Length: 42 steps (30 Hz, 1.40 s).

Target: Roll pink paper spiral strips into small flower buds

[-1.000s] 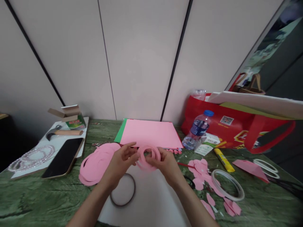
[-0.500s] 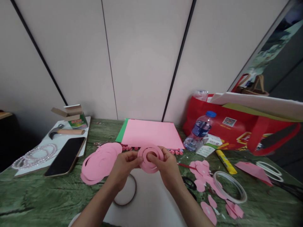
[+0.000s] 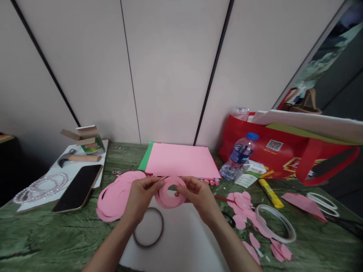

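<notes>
A coiled pink paper strip (image 3: 167, 202) is held up in front of me, its loops ringed around an open middle. My left hand (image 3: 143, 196) pinches its left edge between thumb and fingers. On the other side, my right hand (image 3: 197, 194) grips the right edge, thumb at the inner rim. Below lies a white sheet (image 3: 181, 234) with a thin dark ring (image 3: 149, 245) on it. Left of my left hand rests a pile of pink paper spirals (image 3: 116, 198). Small pink paper petals (image 3: 241, 204) lie to the right of my right hand.
Behind my hands is a stack of pink paper (image 3: 181, 158). A phone (image 3: 79, 187), a hammer (image 3: 82, 158) and beads (image 3: 42, 187) lie left. To the right are a bottle (image 3: 241, 155), a red bag (image 3: 272, 151), a tape roll (image 3: 292, 236), yellow glue (image 3: 270, 193) and scissors (image 3: 323, 204).
Both hands have shifted slightly, the left one leftward with the coil. My right thumb has moved from across the middle to the right edge, and the coil's centre opening shows more.
</notes>
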### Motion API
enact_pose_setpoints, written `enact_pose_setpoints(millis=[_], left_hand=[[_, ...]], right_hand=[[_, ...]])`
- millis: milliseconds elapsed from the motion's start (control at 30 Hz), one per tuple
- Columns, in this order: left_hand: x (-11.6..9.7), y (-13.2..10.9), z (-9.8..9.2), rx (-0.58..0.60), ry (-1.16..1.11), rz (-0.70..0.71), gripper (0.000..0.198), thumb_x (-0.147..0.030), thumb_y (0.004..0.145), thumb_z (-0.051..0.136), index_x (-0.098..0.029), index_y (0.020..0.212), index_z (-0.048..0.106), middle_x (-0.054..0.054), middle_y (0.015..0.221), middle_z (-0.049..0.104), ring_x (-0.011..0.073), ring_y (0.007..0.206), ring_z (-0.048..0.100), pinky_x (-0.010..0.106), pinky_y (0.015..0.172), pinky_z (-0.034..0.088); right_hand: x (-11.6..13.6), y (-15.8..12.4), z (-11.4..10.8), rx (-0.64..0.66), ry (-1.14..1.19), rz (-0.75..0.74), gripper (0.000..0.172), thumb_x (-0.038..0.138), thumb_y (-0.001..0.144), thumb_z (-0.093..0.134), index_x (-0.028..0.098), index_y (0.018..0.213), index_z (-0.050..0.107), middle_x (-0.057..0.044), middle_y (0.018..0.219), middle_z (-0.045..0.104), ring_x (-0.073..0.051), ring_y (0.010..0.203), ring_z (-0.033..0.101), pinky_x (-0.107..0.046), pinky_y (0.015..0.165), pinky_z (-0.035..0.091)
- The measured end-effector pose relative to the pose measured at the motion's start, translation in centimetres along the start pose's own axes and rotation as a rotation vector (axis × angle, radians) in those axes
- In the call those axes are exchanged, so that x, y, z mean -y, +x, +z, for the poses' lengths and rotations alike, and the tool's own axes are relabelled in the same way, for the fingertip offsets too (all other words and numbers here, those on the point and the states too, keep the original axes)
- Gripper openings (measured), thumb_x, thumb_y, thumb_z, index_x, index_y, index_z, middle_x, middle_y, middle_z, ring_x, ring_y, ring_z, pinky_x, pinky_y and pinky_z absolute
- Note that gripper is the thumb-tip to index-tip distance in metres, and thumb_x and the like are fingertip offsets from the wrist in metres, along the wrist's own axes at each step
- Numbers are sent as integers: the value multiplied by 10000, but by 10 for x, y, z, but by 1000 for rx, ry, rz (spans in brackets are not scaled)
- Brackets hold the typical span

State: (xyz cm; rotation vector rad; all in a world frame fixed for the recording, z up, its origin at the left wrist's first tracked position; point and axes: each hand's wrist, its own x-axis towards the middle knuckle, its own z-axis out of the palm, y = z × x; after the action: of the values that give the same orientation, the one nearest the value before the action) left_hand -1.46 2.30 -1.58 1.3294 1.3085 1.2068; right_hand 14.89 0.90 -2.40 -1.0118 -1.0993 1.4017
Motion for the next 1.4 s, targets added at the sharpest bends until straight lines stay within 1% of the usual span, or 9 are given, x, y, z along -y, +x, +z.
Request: enact_pose_setpoints(millis=[67,200,267,333,433,700,900,1200,1400], left_hand=[[-1,0,0,20,-3,23,220,-290,664,640,-162,828,713,39,789,716,189,765,608,254,679,473],[-8,-5,1,113,17,23,233,-324,681,619,-159,817,714,59,837,711,217,804,613,276,689,482],[-12,-7,3,173,49,-7,248,-339,686,613,-156,820,713,65,829,710,218,781,615,270,656,480],[-15,-10,4,229,59,-23,258,-347,698,602,-158,839,708,64,820,707,203,745,614,250,619,469],[-17,-11,5,265,57,-11,248,-341,709,593,-166,843,705,51,780,704,179,683,604,223,568,446],[-19,-10,6,189,138,18,163,-302,662,629,-147,648,678,37,656,674,168,625,584,217,551,429],[-17,-9,6,104,75,3,166,-310,645,646,-144,651,652,26,659,654,150,612,569,205,531,420],[-18,-10,8,93,61,-23,184,-327,641,641,-147,614,609,-6,597,605,119,528,537,189,479,393],[-17,-9,8,115,69,-24,206,-349,614,654,-146,624,617,3,601,614,134,538,549,201,481,396]], right_hand=[[0,1,-2,14,-18,6,319,406,645,659,145,829,637,-41,726,660,-146,615,591,-287,561,498],[-1,3,-6,-67,-9,-67,316,428,647,651,140,775,673,-56,749,675,-162,689,607,-325,691,501],[-1,3,-6,-66,18,-63,308,424,642,658,146,772,679,-55,738,677,-162,682,610,-322,683,501],[-2,3,-6,-20,52,-32,294,420,647,657,156,775,680,-50,727,677,-157,664,610,-305,643,503],[-3,2,-5,43,82,4,264,405,657,655,163,760,681,-46,723,678,-150,662,612,-276,608,498],[-4,1,-1,37,47,-10,186,332,645,680,156,705,689,-21,676,665,-122,633,593,-251,607,487],[-8,1,-2,95,168,35,216,320,644,684,168,797,684,-29,747,688,-123,650,607,-253,613,482],[-7,-1,2,162,212,49,204,258,582,734,168,759,687,-20,714,693,-118,604,607,-256,616,487],[-7,-1,4,137,173,29,214,263,562,742,168,741,676,-12,702,684,-129,610,609,-264,602,504]])
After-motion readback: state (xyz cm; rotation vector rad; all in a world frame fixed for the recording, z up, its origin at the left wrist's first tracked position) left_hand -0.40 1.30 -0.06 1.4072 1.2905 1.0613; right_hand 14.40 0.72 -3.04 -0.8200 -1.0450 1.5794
